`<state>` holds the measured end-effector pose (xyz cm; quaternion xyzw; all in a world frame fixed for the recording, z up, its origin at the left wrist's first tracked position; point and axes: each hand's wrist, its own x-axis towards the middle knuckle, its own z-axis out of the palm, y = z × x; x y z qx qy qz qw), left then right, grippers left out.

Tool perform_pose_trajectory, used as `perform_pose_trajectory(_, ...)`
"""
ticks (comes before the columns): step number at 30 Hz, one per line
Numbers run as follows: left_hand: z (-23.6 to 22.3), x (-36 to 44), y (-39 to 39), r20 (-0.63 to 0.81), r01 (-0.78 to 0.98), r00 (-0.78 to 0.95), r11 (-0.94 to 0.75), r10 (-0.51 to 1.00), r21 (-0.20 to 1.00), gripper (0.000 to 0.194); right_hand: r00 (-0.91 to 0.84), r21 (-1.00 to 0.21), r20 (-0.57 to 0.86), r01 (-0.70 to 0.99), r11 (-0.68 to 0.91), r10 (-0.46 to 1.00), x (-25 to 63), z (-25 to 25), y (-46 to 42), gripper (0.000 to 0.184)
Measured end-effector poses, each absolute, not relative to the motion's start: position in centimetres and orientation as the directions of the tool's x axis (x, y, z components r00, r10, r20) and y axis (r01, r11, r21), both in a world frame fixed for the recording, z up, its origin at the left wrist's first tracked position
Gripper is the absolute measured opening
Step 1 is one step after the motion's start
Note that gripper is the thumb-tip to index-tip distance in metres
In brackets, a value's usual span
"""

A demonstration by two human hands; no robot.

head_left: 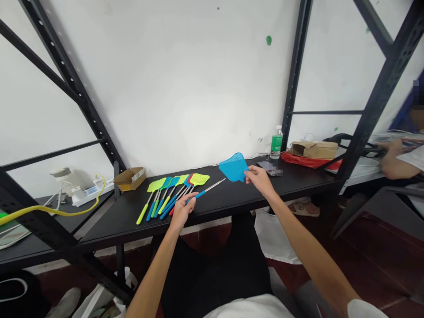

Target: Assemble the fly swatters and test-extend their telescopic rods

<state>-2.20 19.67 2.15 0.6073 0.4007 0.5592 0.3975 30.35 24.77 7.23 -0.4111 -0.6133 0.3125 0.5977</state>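
I hold a blue fly swatter point(233, 168) with both hands above the black shelf point(218, 203). My left hand point(182, 211) is closed on its blue handle. My right hand point(258, 177) pinches the edge of the blue mesh head, and the thin metal rod point(214, 184) stretches between the two hands. Just left of my left hand lies a row of several swatters point(172, 192) with yellow-green, blue and red heads, their handles pointing toward me.
A small cardboard box point(130, 178) sits at the shelf's back left, with a power strip point(88, 193) and yellow cable point(49, 210) beyond. A water bottle point(276, 142), phone point(268, 167), and box on a red bag point(313, 150) stand right. Another person's arm point(395, 161) is at far right.
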Motion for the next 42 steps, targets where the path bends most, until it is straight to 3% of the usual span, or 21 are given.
perform_pose_trajectory(5, 2.2, -2.2, 19.6, 0.359, 0.033, 0.050, -0.360, 0.932, 0.932, 0.046, 0.036, -0.947, 0.270, -0.168, 0.272, 0.962, 29.2, 7.4, 24.4, 0.015)
perform_pose_trajectory(10, 2.0, -2.3, 19.7, 0.372, 0.019, 0.050, -0.373, 0.927, 0.928, 0.045, -0.037, -0.924, 0.192, -0.344, 0.168, 0.981, 28.3, 6.5, 24.6, 0.015)
perform_pose_trajectory(31, 2.0, -2.4, 19.6, 0.369, -0.003, 0.056, -0.370, 0.928, 0.929, 0.041, -0.213, -0.986, 0.117, -0.140, 0.088, 0.970, 27.6, 6.5, 23.8, 0.021)
perform_pose_trajectory(42, 1.8, -2.6, 19.7, 0.377, -0.034, 0.039, -0.376, 0.925, 0.926, 0.039, -0.299, -0.988, 0.133, -0.120, 0.102, 0.945, 28.0, 6.4, 23.9, 0.026)
